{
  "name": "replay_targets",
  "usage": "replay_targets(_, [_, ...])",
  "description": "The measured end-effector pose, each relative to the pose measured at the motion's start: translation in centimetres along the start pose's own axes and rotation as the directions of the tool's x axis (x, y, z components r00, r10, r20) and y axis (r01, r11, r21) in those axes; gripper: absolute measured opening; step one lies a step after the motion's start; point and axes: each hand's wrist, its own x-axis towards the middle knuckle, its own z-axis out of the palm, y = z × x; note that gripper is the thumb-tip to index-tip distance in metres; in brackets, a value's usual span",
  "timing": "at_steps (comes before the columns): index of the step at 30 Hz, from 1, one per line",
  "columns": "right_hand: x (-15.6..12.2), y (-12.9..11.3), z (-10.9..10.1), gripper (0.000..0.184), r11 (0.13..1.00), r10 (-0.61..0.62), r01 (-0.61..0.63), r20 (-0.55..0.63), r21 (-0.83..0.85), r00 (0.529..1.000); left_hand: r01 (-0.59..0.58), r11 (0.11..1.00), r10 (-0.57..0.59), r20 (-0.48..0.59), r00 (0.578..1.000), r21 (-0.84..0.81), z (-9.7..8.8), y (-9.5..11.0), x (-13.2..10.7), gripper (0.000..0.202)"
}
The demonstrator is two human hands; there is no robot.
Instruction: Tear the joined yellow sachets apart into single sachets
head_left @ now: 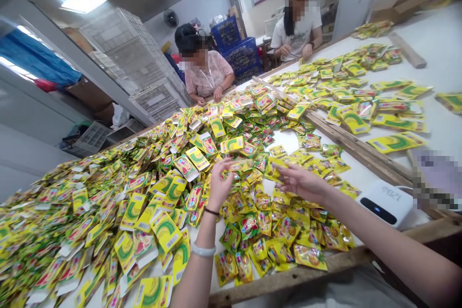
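Observation:
My left hand (pixel 221 184), with a dark band and a pale bangle at the wrist, is closed in a pinch over the heap. Between its fingers is a small yellow carton (pixel 241 165), slightly blurred and seen nearly edge-on. To its right, my right hand (pixel 301 183) grips a shiny yellow packet (pixel 273 169) by its edge. The carton and the packet are close together but apart. Beneath both hands lie loose yellow and green packets (pixel 287 228). Flat printed cartons (pixel 166 231), many with white open ends, are piled to the left.
Wooden strips (pixel 346 147) divide and edge the white table. A white device (pixel 386 203) with a cable sits right of my right forearm. More yellow packs (pixel 397 142) lie beyond the strip. Two people (pixel 209 74) work across the table, with blue crates (pixel 241 57) behind them.

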Motion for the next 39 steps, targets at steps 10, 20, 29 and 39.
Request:
replay_targets(10, [-2.2, 2.6, 4.8, 0.029, 0.972, 0.084, -0.025, 0.246, -0.232, 0.966, 0.342, 0.473, -0.283, 0.228, 0.932, -0.812, 0.3, 5.3, -6.5, 0.056])
replay_targets(20, [-3.8, -2.2, 5.6, 0.027, 0.75, -0.485, 0.477, 0.109, -0.458, 0.868, 0.52, 0.34, -0.125, 0.511, 0.851, -0.784, 1.0, 7.2, -6.5, 0.03])
replay_targets(29, [-3.5, -3.4, 5.3, 0.011, 0.234, -0.34, 0.547, 0.459, -0.804, 0.821, 0.519, 0.609, -0.091, 0.597, 0.797, -0.599, -0.5, 8.4, -7.0, 0.021])
replay_targets(39, [-4.7, -3.5, 5.9, 0.014, 0.007, -0.17, 0.537, 0.528, -0.843, 0.832, 0.572, 0.624, 0.021, 0.743, 0.669, -0.533, 0.5, 7.7, -7.4, 0.018])
